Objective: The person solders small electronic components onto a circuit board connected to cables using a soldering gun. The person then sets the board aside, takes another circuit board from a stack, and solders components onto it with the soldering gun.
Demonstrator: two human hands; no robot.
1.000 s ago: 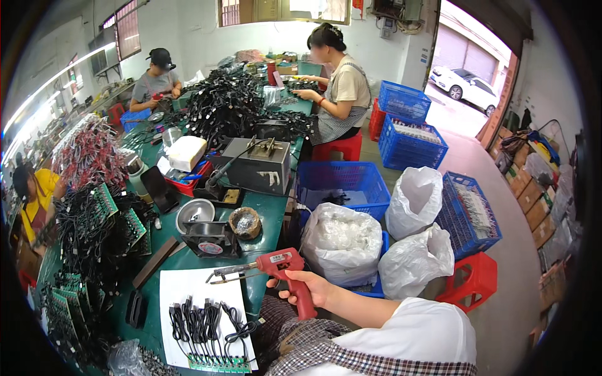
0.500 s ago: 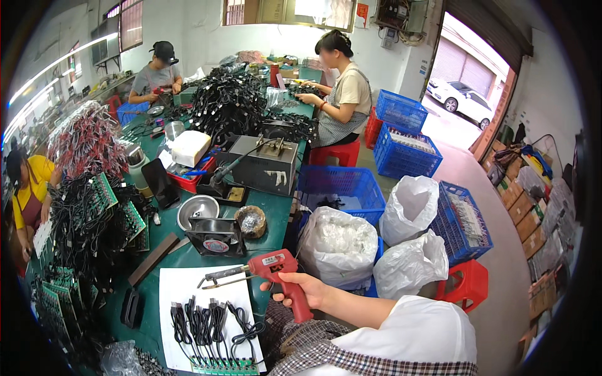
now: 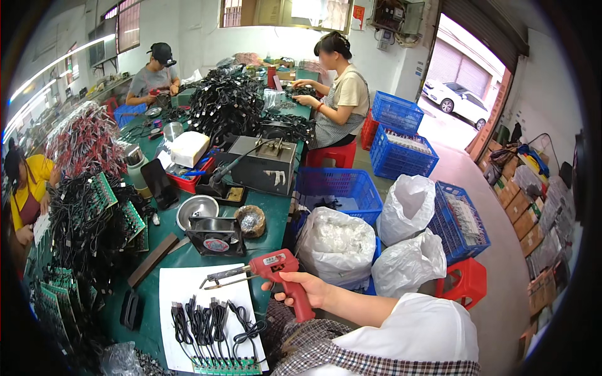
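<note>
My right hand (image 3: 304, 290) is wrapped round the grip of a red soldering gun (image 3: 274, 262). The gun's thin metal tip points left, above a white sheet (image 3: 174, 285) on the green table. Bundled black USB cables (image 3: 217, 319) lie in a row on that sheet. Their lower ends meet a green circuit board strip (image 3: 227, 367) at the sheet's near edge. The gun's tip is apart from the cables and the board. My left hand is not in view.
Beyond the sheet stand a small black fan box (image 3: 215, 237), a metal bowl (image 3: 197, 211) and a grey soldering station (image 3: 263, 164). Cables with boards (image 3: 84, 225) are heaped at left. White sacks (image 3: 337, 244) and blue crates (image 3: 342, 191) stand at right. Co-workers sit around the table.
The view has shifted very slightly. My right hand and the soldering gun stay nearly in place. The co-worker in yellow at the far left has moved their hands a little.
</note>
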